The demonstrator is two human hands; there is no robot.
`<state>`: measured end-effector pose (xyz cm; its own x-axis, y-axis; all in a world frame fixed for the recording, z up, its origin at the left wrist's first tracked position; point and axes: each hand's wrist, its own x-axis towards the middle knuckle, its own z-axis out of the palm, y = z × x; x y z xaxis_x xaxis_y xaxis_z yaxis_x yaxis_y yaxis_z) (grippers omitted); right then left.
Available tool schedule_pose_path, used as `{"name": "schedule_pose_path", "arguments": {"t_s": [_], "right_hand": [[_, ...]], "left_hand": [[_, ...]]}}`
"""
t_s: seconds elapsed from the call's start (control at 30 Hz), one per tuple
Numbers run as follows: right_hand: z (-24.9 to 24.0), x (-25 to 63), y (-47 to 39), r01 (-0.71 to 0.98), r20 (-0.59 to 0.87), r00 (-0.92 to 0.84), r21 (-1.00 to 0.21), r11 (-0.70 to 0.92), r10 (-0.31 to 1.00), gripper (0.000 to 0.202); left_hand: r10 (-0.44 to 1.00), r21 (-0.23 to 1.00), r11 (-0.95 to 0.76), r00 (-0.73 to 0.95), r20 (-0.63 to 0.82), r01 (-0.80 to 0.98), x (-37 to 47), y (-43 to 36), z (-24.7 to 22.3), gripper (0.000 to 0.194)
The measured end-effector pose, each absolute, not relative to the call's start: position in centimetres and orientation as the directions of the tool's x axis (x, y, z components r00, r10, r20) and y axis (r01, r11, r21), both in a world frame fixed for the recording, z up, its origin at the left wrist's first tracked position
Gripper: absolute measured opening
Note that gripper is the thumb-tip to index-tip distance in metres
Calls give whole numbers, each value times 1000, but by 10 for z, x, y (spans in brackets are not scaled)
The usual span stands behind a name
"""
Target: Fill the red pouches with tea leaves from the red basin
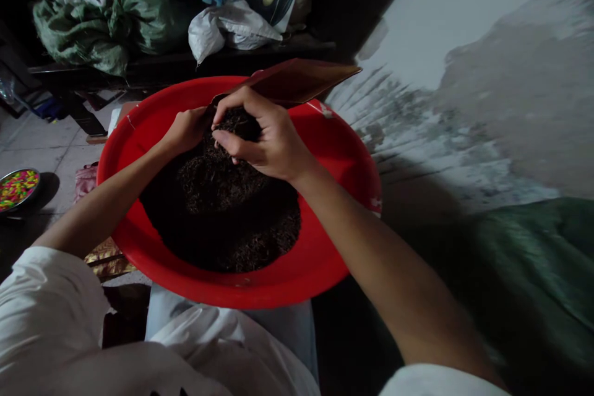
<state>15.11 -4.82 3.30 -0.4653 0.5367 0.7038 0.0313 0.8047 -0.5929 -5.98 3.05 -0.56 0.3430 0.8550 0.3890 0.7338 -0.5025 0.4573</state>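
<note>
Risks, L to R: if the L hand (pixel 188 127), clamped on the near L end of the flat, glossy reddish-brown pouch (pixel 301 81), slips, the pouch could droop; if the R hand (pixel 260 133), curled round a clump of dry, dark-brown shredded material (pixel 237 125), loosens, bits could scatter. Containers, L to R: round metal bowl (pixel 28 200) w/ pink, yellow & green pcs (pixel 17 187); wide red plastic basin (pixel 341 167), part-filled w/ loose dark shreds (pixel 260 250); pouch above basin's far side, contents prob. too shadowed to tell.
</note>
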Motion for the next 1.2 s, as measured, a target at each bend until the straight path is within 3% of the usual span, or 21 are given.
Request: {"name": "schedule_pose_path", "arguments": {"t_s": [0.1,0.27,0.43,0.53,0.83,1.03,1.2], "right_hand": [[36,157,-51,61,737,-360,-594,802,572,29],[43,173,-48,347,767,-49,-588,731,640,38],[44,192,-26,481,873,91,-460,746,479,28],[40,198,-13,533,889,61,-413,738,453,25],[34,201,-7,690,820,-141,-320,649,554,27],[28,199,0,674,697,-224,-393,625,681,30],[12,198,11,658,563,-374,-400,638,737,36]], "left_hand": [[868,453,-469,304,392,758,-60,35,-9,24],[864,445,-478,316,391,757,-60,37,-12,25],[859,462,-490,321,398,739,-58,34,-9,24],[860,476,-493,325,394,728,-55,31,-7,24],[857,478,-499,329,396,723,-53,28,-7,24],[864,442,-490,352,359,752,-55,31,-9,27],[916,414,-376,267,298,829,-63,34,-10,33]]}}
